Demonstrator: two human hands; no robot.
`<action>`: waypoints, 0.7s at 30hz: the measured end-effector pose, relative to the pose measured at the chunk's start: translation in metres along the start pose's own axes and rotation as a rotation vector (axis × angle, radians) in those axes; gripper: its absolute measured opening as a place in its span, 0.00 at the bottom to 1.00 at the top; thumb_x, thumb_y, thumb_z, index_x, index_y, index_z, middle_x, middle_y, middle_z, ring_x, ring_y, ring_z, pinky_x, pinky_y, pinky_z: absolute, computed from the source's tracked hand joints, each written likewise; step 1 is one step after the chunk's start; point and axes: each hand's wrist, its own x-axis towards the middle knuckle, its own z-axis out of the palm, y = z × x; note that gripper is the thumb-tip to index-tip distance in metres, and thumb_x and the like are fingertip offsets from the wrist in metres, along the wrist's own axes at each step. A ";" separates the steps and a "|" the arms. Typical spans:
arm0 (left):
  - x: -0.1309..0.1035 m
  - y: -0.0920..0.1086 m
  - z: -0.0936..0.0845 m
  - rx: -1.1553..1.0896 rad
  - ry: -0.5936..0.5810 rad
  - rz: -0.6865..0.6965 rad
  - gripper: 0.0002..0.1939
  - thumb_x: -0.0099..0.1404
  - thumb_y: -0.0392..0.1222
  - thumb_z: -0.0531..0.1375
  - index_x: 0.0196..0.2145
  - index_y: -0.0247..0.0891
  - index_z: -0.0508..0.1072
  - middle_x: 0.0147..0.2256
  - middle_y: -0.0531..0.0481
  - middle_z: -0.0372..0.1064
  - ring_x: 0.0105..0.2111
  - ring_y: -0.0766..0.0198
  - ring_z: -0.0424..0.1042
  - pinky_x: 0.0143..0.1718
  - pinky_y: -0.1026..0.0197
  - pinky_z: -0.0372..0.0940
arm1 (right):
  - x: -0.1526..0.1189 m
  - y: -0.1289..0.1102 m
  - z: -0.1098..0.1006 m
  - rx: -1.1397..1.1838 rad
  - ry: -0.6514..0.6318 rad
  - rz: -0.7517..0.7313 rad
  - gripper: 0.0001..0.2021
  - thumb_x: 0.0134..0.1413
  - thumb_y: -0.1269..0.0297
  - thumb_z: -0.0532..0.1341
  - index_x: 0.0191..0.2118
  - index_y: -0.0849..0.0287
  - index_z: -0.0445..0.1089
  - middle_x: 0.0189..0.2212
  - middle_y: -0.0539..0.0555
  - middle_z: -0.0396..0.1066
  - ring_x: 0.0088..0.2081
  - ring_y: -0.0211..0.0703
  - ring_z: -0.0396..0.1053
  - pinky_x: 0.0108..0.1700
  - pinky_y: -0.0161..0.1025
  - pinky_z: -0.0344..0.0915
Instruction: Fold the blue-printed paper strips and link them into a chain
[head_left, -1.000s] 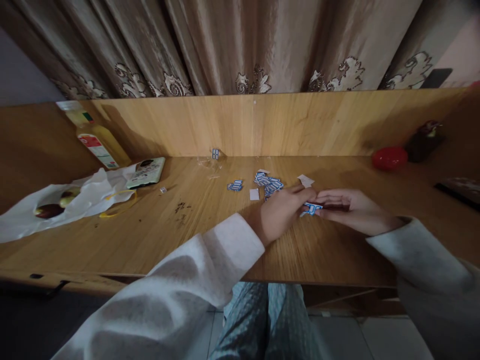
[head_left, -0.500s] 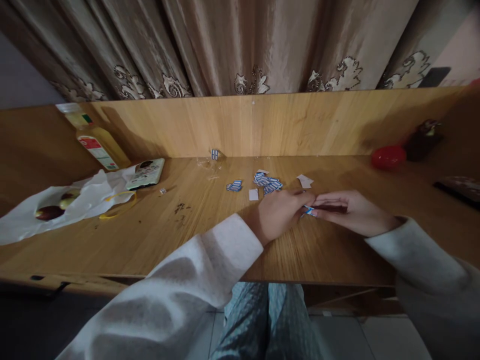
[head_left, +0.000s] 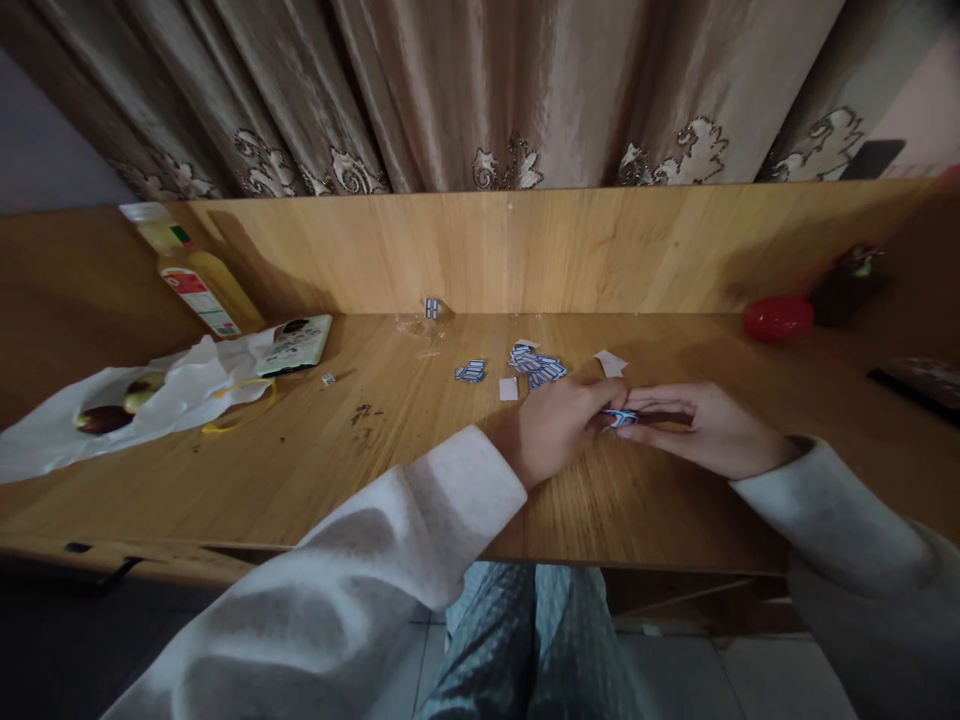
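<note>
Between my two hands is a small blue-and-white paper piece (head_left: 621, 418), pinched at its ends above the wooden table. My left hand (head_left: 559, 425) is closed on its left side, and the fingertips partly cover it. My right hand (head_left: 709, 425) grips the other side between thumb and fingers. Just beyond my left hand lies a loose pile of similar blue-and-white pieces (head_left: 538, 365). A smaller group of blue-and-white pieces (head_left: 471, 371) is left of the pile. A white paper square (head_left: 508, 389) lies near my left hand, and a white paper scrap (head_left: 611, 363) lies beyond my fingers.
Far left stand a bottle of yellow liquid (head_left: 206, 285), a phone-like flat object (head_left: 298, 345) and a white bag (head_left: 45, 430) with dark round fruit (head_left: 105, 419). A small blue-and-white block (head_left: 431, 308) is by the back board. A red round object (head_left: 778, 318) sits at right.
The paper piece between my fingers has turned slightly and shows more of its blue-and-white pattern. Both hands stay almost in place, and the view has shifted a little.
</note>
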 end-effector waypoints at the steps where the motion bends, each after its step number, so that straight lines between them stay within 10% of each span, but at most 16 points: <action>1: 0.000 -0.001 0.001 -0.033 0.021 -0.003 0.05 0.61 0.34 0.55 0.36 0.39 0.68 0.33 0.51 0.70 0.32 0.66 0.69 0.32 0.64 0.59 | 0.000 0.001 0.000 0.014 0.020 0.004 0.14 0.39 0.57 0.66 0.36 0.56 0.73 0.36 0.54 0.76 0.38 0.47 0.74 0.46 0.48 0.70; 9: 0.001 -0.008 0.009 -0.188 0.045 0.027 0.06 0.59 0.30 0.54 0.33 0.36 0.69 0.32 0.51 0.70 0.32 0.67 0.68 0.34 0.65 0.60 | -0.001 -0.007 -0.007 -0.063 0.037 0.023 0.18 0.41 0.54 0.65 0.40 0.56 0.73 0.39 0.55 0.76 0.39 0.46 0.73 0.45 0.45 0.69; 13: 0.003 -0.002 0.001 -0.187 0.054 0.000 0.07 0.58 0.29 0.55 0.34 0.36 0.69 0.32 0.51 0.70 0.33 0.67 0.68 0.35 0.65 0.60 | -0.005 -0.017 -0.022 -0.200 0.329 0.021 0.18 0.49 0.52 0.59 0.41 0.59 0.72 0.40 0.58 0.75 0.41 0.47 0.72 0.44 0.42 0.68; 21: -0.076 -0.027 -0.096 -0.452 0.320 -0.441 0.06 0.57 0.38 0.60 0.31 0.33 0.68 0.28 0.50 0.70 0.27 0.70 0.68 0.28 0.67 0.63 | -0.008 0.016 -0.028 -0.396 0.146 0.321 0.19 0.42 0.40 0.58 0.37 0.42 0.74 0.37 0.49 0.77 0.34 0.49 0.75 0.38 0.46 0.71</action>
